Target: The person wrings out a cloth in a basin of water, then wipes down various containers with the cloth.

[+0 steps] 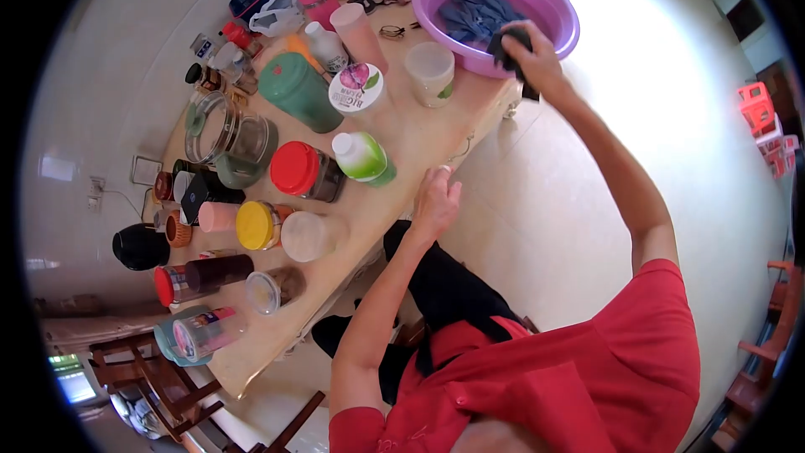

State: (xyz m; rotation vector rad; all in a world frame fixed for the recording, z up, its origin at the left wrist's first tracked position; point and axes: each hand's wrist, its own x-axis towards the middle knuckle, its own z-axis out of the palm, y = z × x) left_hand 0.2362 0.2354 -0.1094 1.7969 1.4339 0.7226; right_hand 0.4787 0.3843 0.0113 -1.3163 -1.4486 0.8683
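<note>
Right of top centre, the right hand [538, 63] grasps a dark item [501, 54] at the purple basin [560, 13]'s rim, its long axis seemingly slanting toward lower right, while the left hand [436, 205]'s fingers rest loose at the tabletop [369, 222]'s edge, mid-frame.

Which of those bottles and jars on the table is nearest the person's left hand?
The white-and-green plastic bottle with a white cap. It stands closest to the left hand, while the jar with the round red lid sits farther off.
</note>
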